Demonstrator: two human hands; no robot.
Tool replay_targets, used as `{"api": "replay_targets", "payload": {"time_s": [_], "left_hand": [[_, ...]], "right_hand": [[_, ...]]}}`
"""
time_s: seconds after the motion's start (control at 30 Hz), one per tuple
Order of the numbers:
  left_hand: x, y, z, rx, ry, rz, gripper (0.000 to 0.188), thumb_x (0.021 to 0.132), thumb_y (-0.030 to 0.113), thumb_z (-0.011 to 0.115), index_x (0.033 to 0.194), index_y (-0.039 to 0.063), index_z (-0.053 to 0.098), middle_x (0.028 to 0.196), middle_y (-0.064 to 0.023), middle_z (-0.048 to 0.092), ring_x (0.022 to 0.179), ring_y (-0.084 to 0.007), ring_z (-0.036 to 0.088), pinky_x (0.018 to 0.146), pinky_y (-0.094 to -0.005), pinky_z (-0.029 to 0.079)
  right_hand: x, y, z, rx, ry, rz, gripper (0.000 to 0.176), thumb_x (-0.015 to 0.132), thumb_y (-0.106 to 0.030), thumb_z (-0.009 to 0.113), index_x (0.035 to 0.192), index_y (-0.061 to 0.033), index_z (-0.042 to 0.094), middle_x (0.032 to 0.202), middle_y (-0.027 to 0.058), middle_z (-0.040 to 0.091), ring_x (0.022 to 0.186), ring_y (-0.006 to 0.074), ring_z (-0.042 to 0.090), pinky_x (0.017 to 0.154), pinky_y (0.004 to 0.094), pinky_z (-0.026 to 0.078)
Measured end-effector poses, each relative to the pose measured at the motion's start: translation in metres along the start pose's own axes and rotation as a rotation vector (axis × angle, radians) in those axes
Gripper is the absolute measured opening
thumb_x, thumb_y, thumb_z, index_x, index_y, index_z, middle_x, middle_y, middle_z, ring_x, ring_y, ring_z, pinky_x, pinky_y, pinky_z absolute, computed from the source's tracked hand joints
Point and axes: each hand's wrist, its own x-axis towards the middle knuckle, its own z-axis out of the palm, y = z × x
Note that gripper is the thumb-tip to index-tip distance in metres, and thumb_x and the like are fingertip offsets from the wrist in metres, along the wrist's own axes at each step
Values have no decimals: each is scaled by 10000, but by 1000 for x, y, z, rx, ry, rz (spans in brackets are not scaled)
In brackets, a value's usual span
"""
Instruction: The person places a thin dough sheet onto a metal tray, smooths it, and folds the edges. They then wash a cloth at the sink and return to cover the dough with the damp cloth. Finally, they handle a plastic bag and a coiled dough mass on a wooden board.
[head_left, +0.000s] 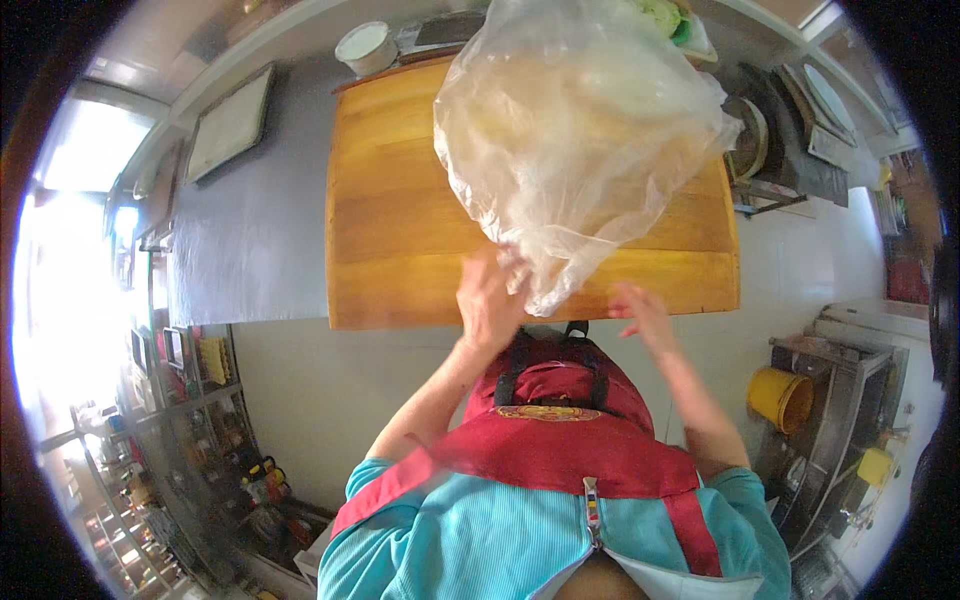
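Note:
A large clear plastic bag (577, 142), puffed out, spreads over the far and middle parts of a wooden board (390, 225). Its gathered end hangs toward me at the board's near edge. My left hand (487, 296) grips that end, with its fingertips partly hidden in the plastic. To the right, my right hand (641, 311) is held apart from the bag, fingers spread and slightly blurred, with nothing in it. Whatever lies beneath or inside the bag is too hazy to make out.
A metal worktop (247, 247) extends left of the board and carries a shallow tray (230, 124). Behind the board stands a white tub (366, 49). Green vegetables (667, 19) show at the back right. A yellow bucket (780, 399) is at lower right, and loaded shelves (202, 375) line the left.

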Motion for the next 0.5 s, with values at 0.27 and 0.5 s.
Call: {"api": "replay_targets", "payload": {"time_s": [0.27, 0.5], "left_hand": [[3, 16, 40, -615, -793, 193, 229, 810, 84, 713, 1032, 33, 692, 968, -161, 676, 905, -316, 660, 792, -373, 541], [78, -159, 50, 209, -120, -380, 508, 797, -1, 637, 1294, 83, 579, 1403, -220, 450, 1270, -437, 420, 1012, -513, 408]], "right_hand": [[24, -7, 42, 480, -134, 125, 439, 823, -207, 719, 1129, 43, 528, 952, 118, 599, 770, 225, 643, 494, 334, 557], [10, 61, -28, 688, 145, -14, 418, 715, 84, 498, 1131, 37, 495, 940, 101, 569, 827, 230, 638, 667, 399, 563]]}}
